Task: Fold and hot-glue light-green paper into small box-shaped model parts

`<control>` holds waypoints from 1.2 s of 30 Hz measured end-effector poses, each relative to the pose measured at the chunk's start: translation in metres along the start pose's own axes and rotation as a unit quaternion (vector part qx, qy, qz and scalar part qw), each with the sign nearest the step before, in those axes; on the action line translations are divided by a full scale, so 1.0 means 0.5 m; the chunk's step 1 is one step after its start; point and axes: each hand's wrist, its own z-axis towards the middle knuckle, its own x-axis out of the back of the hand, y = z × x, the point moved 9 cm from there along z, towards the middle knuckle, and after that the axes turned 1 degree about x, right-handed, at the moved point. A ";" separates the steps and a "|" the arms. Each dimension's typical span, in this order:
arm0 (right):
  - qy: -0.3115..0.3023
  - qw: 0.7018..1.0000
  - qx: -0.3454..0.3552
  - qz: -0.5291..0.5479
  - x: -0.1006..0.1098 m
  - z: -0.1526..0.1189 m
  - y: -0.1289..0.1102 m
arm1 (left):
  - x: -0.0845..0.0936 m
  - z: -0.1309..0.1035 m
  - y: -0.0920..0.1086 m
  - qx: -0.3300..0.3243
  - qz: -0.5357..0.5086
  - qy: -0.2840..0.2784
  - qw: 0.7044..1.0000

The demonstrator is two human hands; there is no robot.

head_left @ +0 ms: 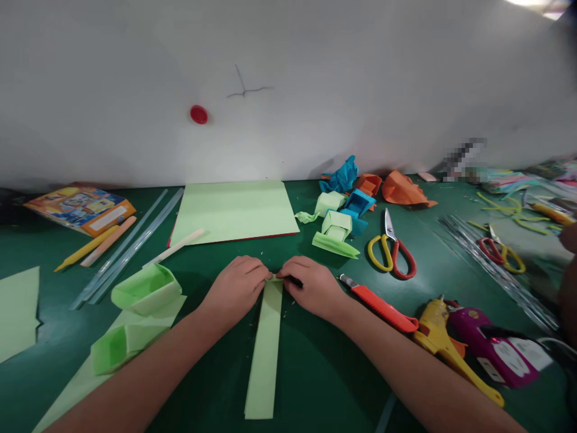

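The paper strip [265, 349] is long, narrow and pale green.

The paper strip [267, 355] lies centrally on the table [324, 379], before the rear sheet [234, 210]. Two folded boxes [148, 300] stand left; the cutter [381, 308], scissors [391, 237] and glue gun [435, 329] lie right.

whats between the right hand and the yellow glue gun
In the head view, a red utility knife lies between the right hand and the yellow glue gun.
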 end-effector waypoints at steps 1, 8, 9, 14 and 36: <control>-0.007 1.000 0.003 -0.008 -0.001 0.001 -0.003 | -0.002 0.001 0.002 -0.008 0.001 -0.006 1.000; -0.044 0.996 0.037 -0.067 0.003 -0.001 -0.026 | -0.008 -0.001 0.023 -0.073 0.014 -0.037 0.997; -0.048 0.996 0.042 -0.070 0.004 -0.003 -0.029 | -0.008 -0.002 0.025 -0.076 0.019 -0.039 0.996; -0.047 0.995 0.044 -0.071 -0.001 -0.008 -0.036 | -0.006 -0.003 0.026 -0.075 0.039 -0.037 0.996; -0.026 0.991 0.012 -0.132 -0.002 -0.003 -0.028 | 0.013 -0.003 0.036 -0.071 0.071 0.003 0.995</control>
